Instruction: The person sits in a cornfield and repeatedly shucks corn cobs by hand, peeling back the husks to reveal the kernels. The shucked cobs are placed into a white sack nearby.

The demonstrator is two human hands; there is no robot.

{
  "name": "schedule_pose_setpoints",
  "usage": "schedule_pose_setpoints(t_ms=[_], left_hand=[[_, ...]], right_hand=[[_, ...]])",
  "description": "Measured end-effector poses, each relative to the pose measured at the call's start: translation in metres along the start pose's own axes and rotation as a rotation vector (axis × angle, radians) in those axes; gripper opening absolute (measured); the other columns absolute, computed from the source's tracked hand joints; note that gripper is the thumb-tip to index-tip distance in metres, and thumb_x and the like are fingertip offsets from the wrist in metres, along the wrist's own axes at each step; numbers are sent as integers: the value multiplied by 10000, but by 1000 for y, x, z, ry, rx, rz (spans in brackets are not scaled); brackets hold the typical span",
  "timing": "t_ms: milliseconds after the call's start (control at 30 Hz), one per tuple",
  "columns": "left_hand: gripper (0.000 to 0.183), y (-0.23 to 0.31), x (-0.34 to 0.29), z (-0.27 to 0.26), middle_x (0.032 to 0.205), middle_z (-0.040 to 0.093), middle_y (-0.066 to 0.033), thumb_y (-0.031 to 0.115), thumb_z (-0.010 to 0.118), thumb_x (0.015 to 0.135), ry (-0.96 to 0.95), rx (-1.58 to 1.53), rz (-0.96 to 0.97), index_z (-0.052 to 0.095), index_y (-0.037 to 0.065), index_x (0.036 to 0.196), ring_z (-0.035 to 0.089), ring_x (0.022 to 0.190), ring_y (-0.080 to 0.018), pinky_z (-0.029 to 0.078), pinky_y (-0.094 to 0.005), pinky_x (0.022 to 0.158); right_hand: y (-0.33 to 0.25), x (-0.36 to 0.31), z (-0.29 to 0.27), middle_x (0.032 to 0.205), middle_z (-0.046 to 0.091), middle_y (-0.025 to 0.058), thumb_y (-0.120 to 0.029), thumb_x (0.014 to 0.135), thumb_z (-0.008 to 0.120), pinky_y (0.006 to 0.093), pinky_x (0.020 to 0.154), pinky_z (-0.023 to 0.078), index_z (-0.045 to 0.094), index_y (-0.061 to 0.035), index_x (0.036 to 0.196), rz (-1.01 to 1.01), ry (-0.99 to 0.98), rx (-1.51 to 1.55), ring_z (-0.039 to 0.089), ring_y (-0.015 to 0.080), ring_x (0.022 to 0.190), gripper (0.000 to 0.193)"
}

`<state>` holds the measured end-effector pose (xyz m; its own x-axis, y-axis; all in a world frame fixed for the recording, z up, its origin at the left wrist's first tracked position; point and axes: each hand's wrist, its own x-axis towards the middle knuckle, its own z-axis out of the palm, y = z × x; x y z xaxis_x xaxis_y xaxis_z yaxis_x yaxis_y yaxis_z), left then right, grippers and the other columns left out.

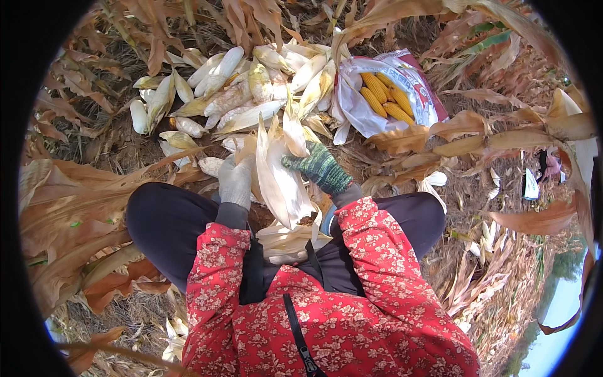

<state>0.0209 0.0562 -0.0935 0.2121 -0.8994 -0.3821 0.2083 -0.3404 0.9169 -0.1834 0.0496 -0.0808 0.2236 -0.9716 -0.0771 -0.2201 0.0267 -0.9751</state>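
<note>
A pale, dry corn husk (276, 182) with its leaves spread hangs between my hands, over my lap. My left hand (235, 183), in a whitish-grey knit glove, is closed on the husk's left side. On the right side, my right hand (319, 168), in a green striped knit glove, has its fingers and thumb closed on the same husk. Whether a cob is still inside cannot be seen; no yellow kernels show there. Loose husk leaves (286, 242) lie below, between my legs.
Just ahead is a heap of unhusked ears of corn (260, 81). To its right, an open white and red plastic sack (358, 113) holds several bare yellow cobs (386, 94). Dry corn stalks and leaves (81, 213) crowd both sides. More husks (433, 185) lie at the right.
</note>
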Motion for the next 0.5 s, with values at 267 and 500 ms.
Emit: schedule_pose_setpoints(t_ms=[267, 500], left_hand=[[300, -10, 7, -5, 954, 662, -88, 127, 562, 908, -139, 14, -69, 594, -55, 1144, 627, 790, -145, 504, -275, 692], [485, -14, -1, 5, 1126, 625, -68, 354, 547, 969, -381, -323, -92, 490, 5, 1301, 627, 973, -167, 518, -302, 810]], right_hand=[[-15, -1, -3, 790, 675, 131, -331, 789, 751, 344, 670, 502, 667, 4, 968, 162, -121, -107, 639, 222, 704, 389], [65, 12, 19, 850, 670, 229, -422, 760, 728, 420, 738, 507, 682, -4, 955, -14, 25, -503, 648, 371, 805, 463]])
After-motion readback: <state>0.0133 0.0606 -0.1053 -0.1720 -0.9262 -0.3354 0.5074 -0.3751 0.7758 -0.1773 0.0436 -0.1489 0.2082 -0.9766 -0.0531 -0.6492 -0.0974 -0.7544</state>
